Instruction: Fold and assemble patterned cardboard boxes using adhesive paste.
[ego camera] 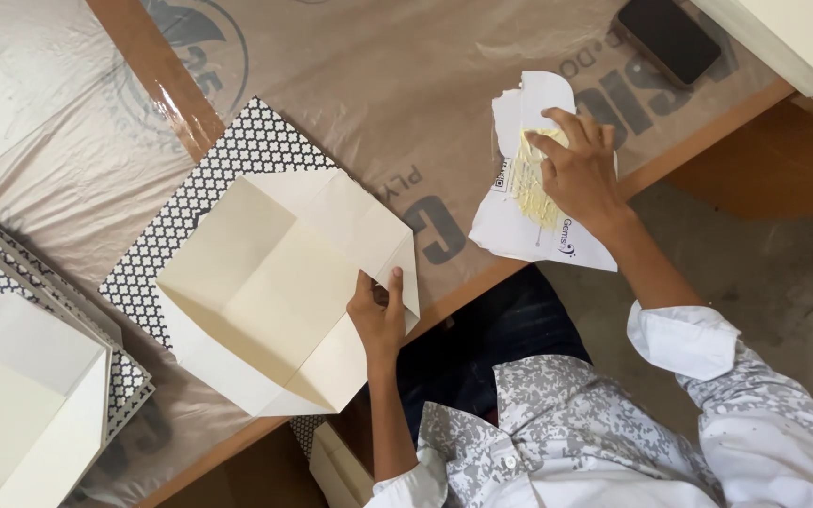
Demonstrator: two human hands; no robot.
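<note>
Pinching the cream folded card [279, 287] is the left hand [378, 315]; the right hand [581, 169] presses spread fingers on gluey white paper [519, 221].

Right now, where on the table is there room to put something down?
Bare plastic sheet at the far left corner, and a patch between the folded card and the phone. Crowded: the stacked boxes, and the glue paper under the right hand.
</note>
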